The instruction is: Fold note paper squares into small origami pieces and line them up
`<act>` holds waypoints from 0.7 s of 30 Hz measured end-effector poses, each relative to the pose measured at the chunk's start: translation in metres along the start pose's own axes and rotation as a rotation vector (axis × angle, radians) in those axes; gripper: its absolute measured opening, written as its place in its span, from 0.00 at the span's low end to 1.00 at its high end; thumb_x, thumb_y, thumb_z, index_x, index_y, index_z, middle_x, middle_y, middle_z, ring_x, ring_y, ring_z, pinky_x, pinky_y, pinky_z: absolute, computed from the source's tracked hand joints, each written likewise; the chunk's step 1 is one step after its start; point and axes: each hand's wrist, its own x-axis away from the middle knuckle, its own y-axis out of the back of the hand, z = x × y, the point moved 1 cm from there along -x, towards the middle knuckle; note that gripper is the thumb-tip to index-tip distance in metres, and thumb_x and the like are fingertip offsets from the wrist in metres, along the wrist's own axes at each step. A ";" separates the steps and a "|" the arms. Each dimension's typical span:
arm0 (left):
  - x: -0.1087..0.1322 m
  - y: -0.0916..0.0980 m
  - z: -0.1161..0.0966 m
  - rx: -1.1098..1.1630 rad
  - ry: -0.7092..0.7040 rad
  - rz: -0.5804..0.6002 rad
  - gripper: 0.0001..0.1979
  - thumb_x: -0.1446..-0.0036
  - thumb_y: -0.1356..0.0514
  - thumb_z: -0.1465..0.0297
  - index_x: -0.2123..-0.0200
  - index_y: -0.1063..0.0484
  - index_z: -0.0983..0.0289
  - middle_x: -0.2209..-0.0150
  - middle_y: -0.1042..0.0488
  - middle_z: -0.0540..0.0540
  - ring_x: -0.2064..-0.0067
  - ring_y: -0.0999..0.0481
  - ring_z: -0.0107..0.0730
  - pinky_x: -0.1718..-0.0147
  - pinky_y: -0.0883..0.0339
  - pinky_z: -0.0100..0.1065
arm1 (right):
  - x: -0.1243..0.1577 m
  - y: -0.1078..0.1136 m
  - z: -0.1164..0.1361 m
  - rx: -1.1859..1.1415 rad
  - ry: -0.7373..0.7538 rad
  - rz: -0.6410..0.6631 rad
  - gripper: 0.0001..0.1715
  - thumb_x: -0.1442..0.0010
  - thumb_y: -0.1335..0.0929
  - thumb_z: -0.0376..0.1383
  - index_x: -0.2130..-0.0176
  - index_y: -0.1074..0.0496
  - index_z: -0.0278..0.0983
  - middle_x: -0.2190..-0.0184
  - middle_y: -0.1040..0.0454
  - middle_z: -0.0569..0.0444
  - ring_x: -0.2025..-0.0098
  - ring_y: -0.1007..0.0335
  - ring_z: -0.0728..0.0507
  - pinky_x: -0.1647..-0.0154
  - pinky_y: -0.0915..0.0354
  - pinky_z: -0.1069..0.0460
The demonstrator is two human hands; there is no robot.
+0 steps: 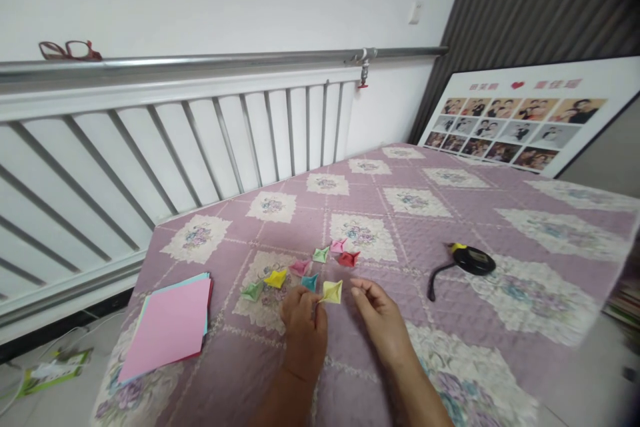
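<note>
My left hand point(304, 317) is closed, thumb and fingers pinching the left corner of a small pale yellow folded paper boat point(332, 291). To the right of that boat, my right hand point(377, 313) holds nothing, its thumb and fingers apart. Just beyond my left fingers lies a blue folded paper boat point(309, 282), partly hidden by them. Other folded paper boats lie around: yellow point(275, 278), green point(253, 291), dusky pink point(300, 267), light green point(321, 254), pink point(339, 245) and red point(349, 258).
A stack of coloured square paper point(167, 327), pink on top, lies at the left. A black object with a strap point(473, 260) is at the right on the purple floral tablecloth point(345, 353). Behind stand a white radiator point(225, 140) and a photo board point(520, 113).
</note>
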 end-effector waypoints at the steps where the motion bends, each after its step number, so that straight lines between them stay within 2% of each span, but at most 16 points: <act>1: 0.000 0.000 0.000 -0.013 0.007 0.010 0.07 0.46 0.45 0.77 0.71 0.31 0.60 0.64 0.29 0.54 0.58 0.30 0.38 0.55 0.38 0.41 | 0.001 -0.001 0.001 -0.018 -0.001 0.012 0.25 0.49 0.32 0.51 0.60 0.28 0.36 0.68 0.25 0.51 0.67 0.30 0.44 0.67 0.34 0.52; 5: 0.001 -0.003 0.000 -0.053 0.028 0.063 0.07 0.48 0.44 0.77 0.72 0.30 0.59 0.66 0.28 0.54 0.59 0.30 0.38 0.55 0.40 0.40 | 0.000 -0.005 0.000 0.040 0.065 -0.022 0.22 0.48 0.33 0.49 0.60 0.31 0.36 0.77 0.34 0.59 0.75 0.38 0.48 0.74 0.38 0.54; 9: 0.001 -0.006 0.000 -0.122 0.076 0.113 0.07 0.48 0.43 0.76 0.72 0.29 0.58 0.64 0.28 0.54 0.57 0.30 0.40 0.54 0.43 0.42 | 0.000 -0.002 0.003 0.148 0.118 -0.065 0.14 0.45 0.35 0.46 0.70 0.33 0.38 0.77 0.36 0.59 0.75 0.40 0.49 0.73 0.40 0.55; 12: 0.000 -0.005 -0.004 -0.182 0.096 0.162 0.07 0.47 0.43 0.75 0.70 0.28 0.58 0.62 0.27 0.55 0.56 0.31 0.41 0.53 0.44 0.43 | 0.004 -0.002 0.010 0.254 0.210 0.027 0.09 0.46 0.35 0.41 0.74 0.33 0.39 0.75 0.34 0.57 0.71 0.38 0.47 0.69 0.40 0.54; 15: -0.002 -0.003 -0.010 -0.227 0.103 0.202 0.07 0.47 0.42 0.74 0.70 0.26 0.58 0.61 0.28 0.56 0.55 0.32 0.42 0.52 0.46 0.44 | 0.009 -0.004 0.015 0.481 0.333 0.125 0.09 0.43 0.38 0.36 0.73 0.31 0.40 0.72 0.33 0.55 0.68 0.36 0.46 0.67 0.40 0.53; 17: -0.002 -0.002 -0.012 -0.247 0.107 0.220 0.07 0.47 0.42 0.73 0.70 0.25 0.57 0.61 0.28 0.56 0.55 0.32 0.43 0.52 0.46 0.44 | 0.010 -0.005 0.015 0.593 0.358 0.127 0.09 0.43 0.39 0.34 0.71 0.31 0.40 0.72 0.32 0.54 0.68 0.35 0.46 0.67 0.40 0.53; 21: -0.004 -0.002 -0.014 -0.273 0.111 0.238 0.06 0.47 0.41 0.73 0.70 0.24 0.57 0.62 0.28 0.55 0.55 0.32 0.43 0.53 0.46 0.45 | 0.010 -0.005 0.011 0.676 0.348 0.133 0.07 0.43 0.38 0.33 0.70 0.32 0.40 0.70 0.31 0.54 0.68 0.33 0.46 0.67 0.39 0.54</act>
